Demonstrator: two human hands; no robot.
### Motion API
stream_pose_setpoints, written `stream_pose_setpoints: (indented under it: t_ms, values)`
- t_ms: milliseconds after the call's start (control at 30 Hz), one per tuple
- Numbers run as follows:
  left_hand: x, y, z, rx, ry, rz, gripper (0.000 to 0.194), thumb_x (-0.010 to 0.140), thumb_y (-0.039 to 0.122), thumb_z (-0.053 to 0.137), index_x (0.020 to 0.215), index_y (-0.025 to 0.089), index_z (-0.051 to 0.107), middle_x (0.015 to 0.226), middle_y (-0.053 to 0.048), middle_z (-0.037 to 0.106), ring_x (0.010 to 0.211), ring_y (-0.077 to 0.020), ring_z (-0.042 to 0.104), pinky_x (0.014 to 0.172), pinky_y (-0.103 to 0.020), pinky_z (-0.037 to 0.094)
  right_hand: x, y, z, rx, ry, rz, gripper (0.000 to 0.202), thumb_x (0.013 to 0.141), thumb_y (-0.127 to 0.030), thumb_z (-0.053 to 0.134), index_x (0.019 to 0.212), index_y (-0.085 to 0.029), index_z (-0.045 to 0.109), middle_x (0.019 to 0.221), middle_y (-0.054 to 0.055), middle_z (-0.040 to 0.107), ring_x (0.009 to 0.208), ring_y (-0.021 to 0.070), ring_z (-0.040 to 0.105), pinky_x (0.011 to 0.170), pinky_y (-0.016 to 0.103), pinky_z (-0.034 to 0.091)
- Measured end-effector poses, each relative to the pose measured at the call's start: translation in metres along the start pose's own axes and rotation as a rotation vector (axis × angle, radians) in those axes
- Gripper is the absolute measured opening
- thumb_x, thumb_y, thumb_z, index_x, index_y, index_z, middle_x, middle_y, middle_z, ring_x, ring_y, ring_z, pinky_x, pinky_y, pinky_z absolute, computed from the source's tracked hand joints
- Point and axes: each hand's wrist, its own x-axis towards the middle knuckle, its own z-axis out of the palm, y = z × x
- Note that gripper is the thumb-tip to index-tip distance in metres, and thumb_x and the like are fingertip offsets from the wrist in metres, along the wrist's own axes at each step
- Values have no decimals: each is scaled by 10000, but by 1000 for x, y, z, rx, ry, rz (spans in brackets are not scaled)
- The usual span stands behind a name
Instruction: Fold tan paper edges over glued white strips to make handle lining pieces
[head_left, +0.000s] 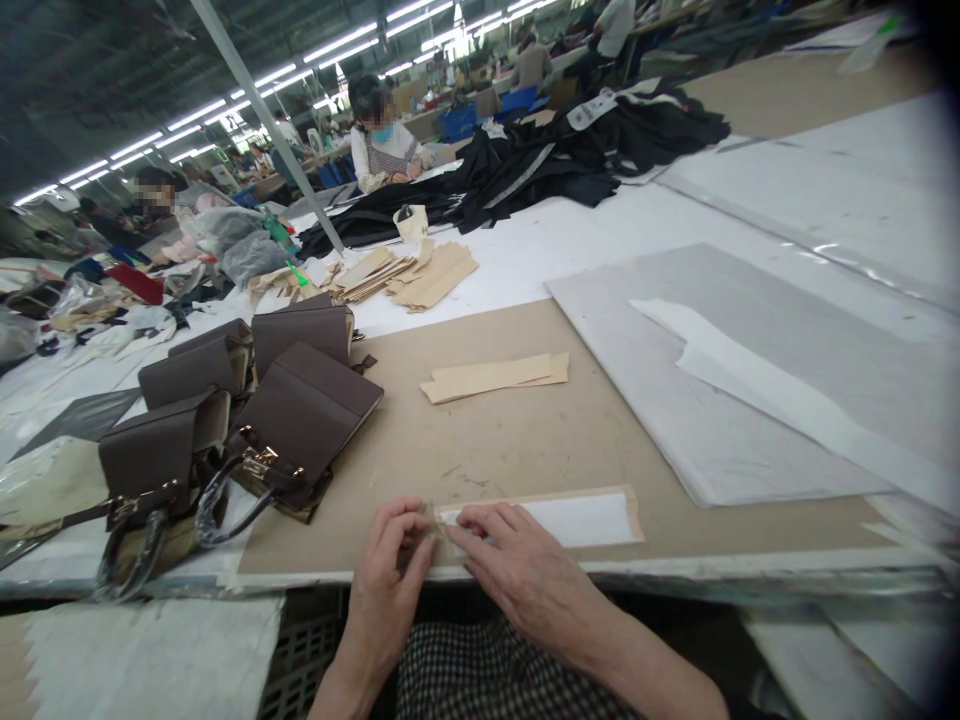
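the paper strip (pixel 589 518) runs lengthwise rightward from the left hand (pixel 386 570), which pinches its end; right hand (pixel 529 570) overlaps it, grip unclear.

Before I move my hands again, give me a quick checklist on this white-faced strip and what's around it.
1. Left hand at the strip's left end: ok.
2. Right hand on the white-faced strip, near that end: ok.
3. Strip's right part uncovered by hands: ok.
4. Edge alignment at the left end: cannot tell, fingers hide it.
5. Tan strips beyond the hands, apart from the strip: ok.
6. Brown bags apart from the strip: ok.
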Motion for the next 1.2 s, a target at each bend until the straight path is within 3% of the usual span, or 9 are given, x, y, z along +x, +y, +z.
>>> stream_pose_setpoints:
  t_ms: [167,467,800,1067,1200]
  values:
    - [-10,1,6,86,-1,135,142,994,180,519,1040,228,644,1191,-85,614,1142,-214,600,996,-378,526,-1,1,2,-1,-8,-4,370,991,-125,535,1358,-172,546,1252,106,573,1129,264,518,986,465,494]
    - [-15,-3,7,212,-46,314,352,970,31,474,1244,210,602,1250,-108,567,1166,-202,558,995,-341,528,-1,1,1,34,-1,-2,360,1003,-121,523,1360,-160,536,1256,104,566,1148,272,502,1008,484,486]
    - [-20,-9,10,439,-29,457,498,941,-12,443,1393,164,554,1293,-145,593,1167,-247,569,997,-411,544,0,1,2,13,7,0,350,982,-104,528,1327,-152,563,1251,113,582,1139,282,525,998,489,507]
    - [-17,-5,11,477,-82,411,522,941,6,407,1425,166,516,1312,-138,605,1159,-260,574,1002,-436,537,-1,2,4,1,20,10,396,967,-114,550,1362,-138,536,1256,125,574,1141,289,529,1004,500,512]
    - [-14,-1,10,263,-28,228,289,978,74,443,1182,189,612,1271,-122,587,1182,-224,575,1014,-387,529,-1,0,2,3,3,24,376,968,-112,548,1343,-143,548,1247,127,578,1131,289,535,994,494,516]
